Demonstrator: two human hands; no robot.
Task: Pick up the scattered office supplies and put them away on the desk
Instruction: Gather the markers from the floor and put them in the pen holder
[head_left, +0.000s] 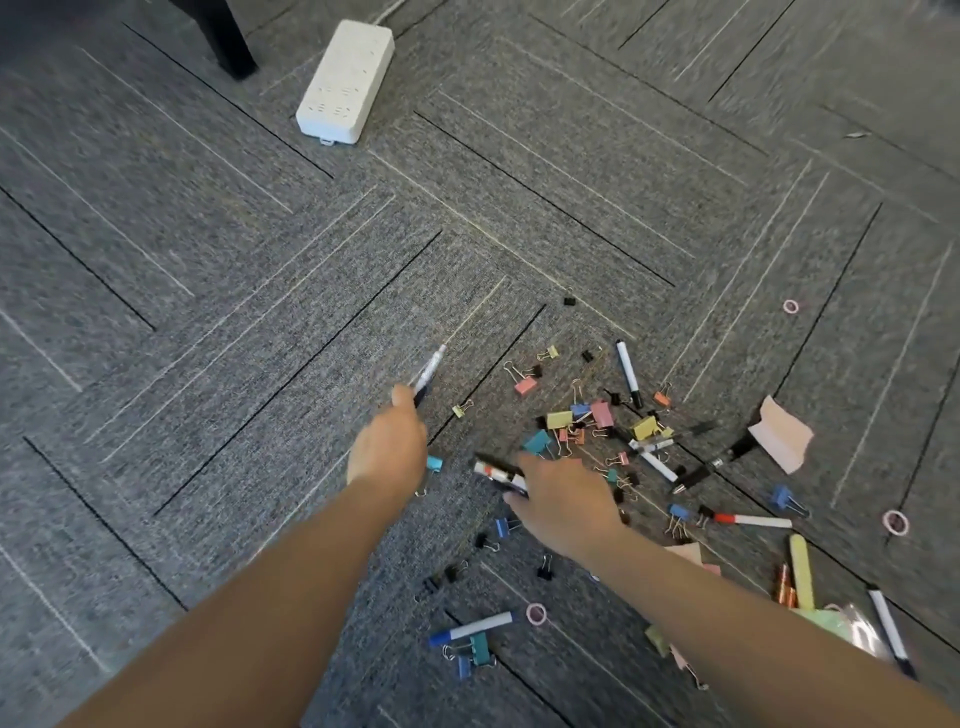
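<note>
Two hands are extended over grey carpet (208, 270); no brand, label or legible writing can be made out on any item, the print on the markers being blurred. The left hand (387, 447) grips a white marker (430, 371), its barrel projecting up and away from the fist; the right hand (563, 506) holds a red-banded marker (496, 473) at its fingertips, raised or grounded not determinable. Binder clips (558, 420), further markers (628, 374) and pink notes (782, 434) lie scattered to the right; a white power strip (345, 83) lies well apart, further off.
</note>
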